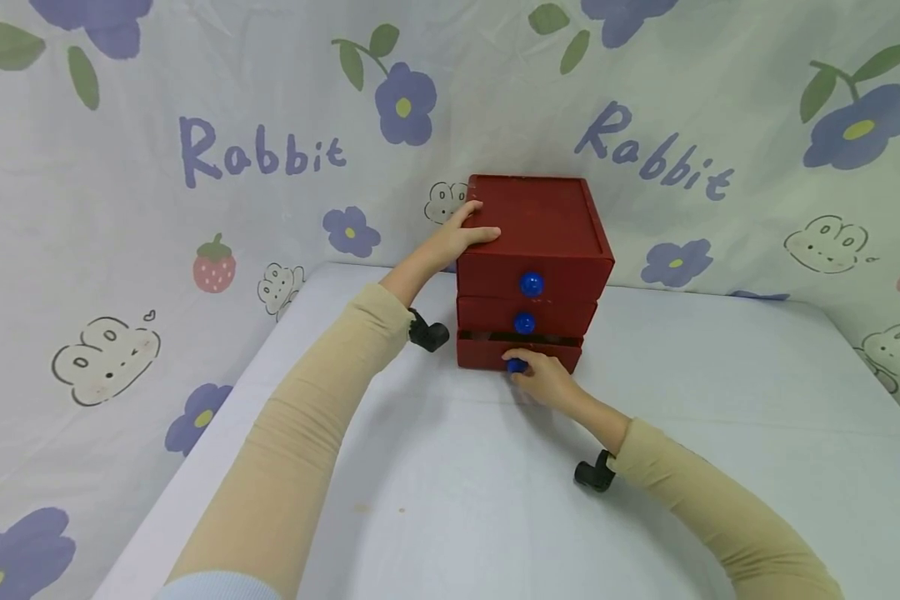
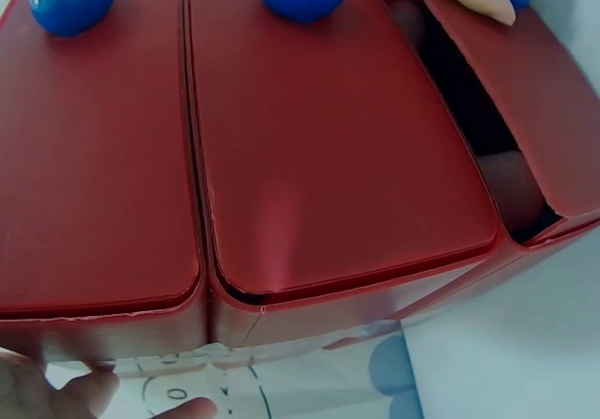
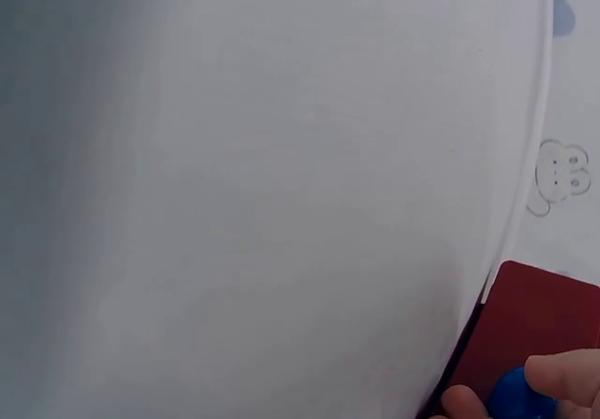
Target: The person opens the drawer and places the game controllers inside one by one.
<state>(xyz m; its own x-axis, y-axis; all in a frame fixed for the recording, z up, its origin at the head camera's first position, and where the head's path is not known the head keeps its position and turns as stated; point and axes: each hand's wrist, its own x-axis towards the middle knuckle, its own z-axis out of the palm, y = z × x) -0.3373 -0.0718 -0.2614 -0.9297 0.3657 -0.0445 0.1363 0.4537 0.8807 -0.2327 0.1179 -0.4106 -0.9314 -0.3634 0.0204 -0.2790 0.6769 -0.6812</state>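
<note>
A red cabinet with three stacked drawers, each with a round blue knob, stands on the table. The bottom drawer is pulled out a little, and a dark gap shows above its front. My right hand pinches that drawer's blue knob between thumb and fingers; the right wrist view also shows this knob in the grip. My left hand rests on the cabinet's upper left edge with fingers extended. In the left wrist view, the middle drawer and top drawer are closed.
The white tabletop spreads in front of and beside the cabinet. Behind it hangs a printed cloth with flowers and rabbits. A small black wrist camera sits at the left cuff, another black camera at the right.
</note>
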